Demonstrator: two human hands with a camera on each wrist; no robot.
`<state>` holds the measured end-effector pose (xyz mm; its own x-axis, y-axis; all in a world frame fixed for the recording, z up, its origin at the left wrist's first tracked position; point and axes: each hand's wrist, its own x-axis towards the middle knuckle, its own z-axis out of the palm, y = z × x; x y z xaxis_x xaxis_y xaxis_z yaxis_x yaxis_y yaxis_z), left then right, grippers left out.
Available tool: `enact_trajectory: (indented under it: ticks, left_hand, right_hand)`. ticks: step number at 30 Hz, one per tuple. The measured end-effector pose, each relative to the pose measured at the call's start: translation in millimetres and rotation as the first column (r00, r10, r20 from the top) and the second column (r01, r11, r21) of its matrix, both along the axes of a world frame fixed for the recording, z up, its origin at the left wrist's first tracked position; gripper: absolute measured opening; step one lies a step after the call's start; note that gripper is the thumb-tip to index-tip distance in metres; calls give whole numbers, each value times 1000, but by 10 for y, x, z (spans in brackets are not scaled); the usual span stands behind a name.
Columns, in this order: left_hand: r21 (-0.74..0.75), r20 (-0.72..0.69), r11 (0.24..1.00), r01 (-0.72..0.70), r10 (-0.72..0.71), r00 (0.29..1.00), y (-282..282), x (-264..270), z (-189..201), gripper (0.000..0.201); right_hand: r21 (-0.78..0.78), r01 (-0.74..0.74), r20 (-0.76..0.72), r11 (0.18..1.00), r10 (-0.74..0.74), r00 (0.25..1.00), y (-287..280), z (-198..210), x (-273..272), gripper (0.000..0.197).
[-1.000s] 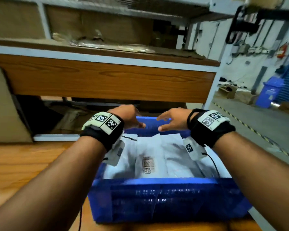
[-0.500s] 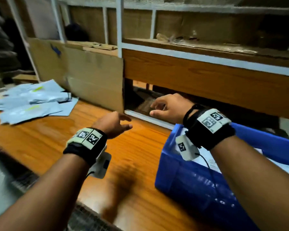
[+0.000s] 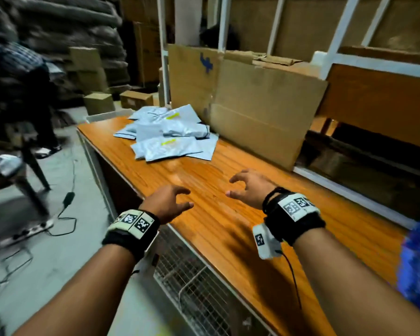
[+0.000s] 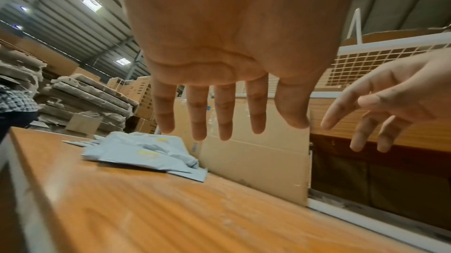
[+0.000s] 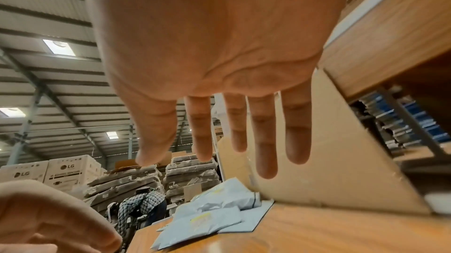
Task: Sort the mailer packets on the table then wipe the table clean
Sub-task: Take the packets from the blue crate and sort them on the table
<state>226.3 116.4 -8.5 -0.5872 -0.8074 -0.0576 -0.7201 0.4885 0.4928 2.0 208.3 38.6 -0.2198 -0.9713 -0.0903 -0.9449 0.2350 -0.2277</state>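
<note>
Head view: the mailer packets (image 3: 166,138) are seen heaped at the far left of the wooden table (image 3: 228,226), the pile's far right edge lying against an upright cardboard sheet (image 3: 264,122). Both hands are held above bare wood at the near middle of the table, well apart from the pile. The left hand (image 3: 166,202) is seen with fingers loosely spread and nothing held; the right hand (image 3: 249,190) likewise, thumb and fingers in a slack open curve. The pile lies ahead and to the left of both; the left hand is judged slightly nearer along that line. A blue crate (image 3: 417,267) is glimpsed at the near right edge. Left wrist view: the fingers (image 4: 198,114) are seen straight and parted, empty, pointing toward the packets (image 4: 146,154), which lie beyond and slightly left of the fingertips; the pile's long axis is judged to run roughly along the cardboard's foot. The right hand (image 4: 380,106) is noted alongside, open. Right wrist view: the fingers (image 5: 266,141) are extended and empty; the packets (image 5: 214,216) lie ahead and below them, just beside the cardboard (image 5: 329,170). A forward, leftward reach is judged necessary before any packet can be grasped.
</note>
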Motion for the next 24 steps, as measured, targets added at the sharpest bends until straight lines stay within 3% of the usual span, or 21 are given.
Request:
enact_trajectory:
  ticks: [8,13,19,24]
  left_hand:
    - [-57,70,998,-11,15,997,-954,543,-160,51]
    - [-61,90,997,42,-36,995,-1611,433,-276,51]
    - [-58,158,997,51,-42,987,-2610,244,-361,54]
    - [-98,248,992,82,-56,967,-3348,39,-472,68]
  right_hand:
    - [134,83,42,988,-89,995,-1178,-536,438,73]
    - [219,162,16,962,-170,985,-1933,-764,368,99]
    - [355,306,-50,883,-309,950,-2714,-932,157,116]
    - [450,307,-61,838,-314,947,-3159,-1132,57,126]
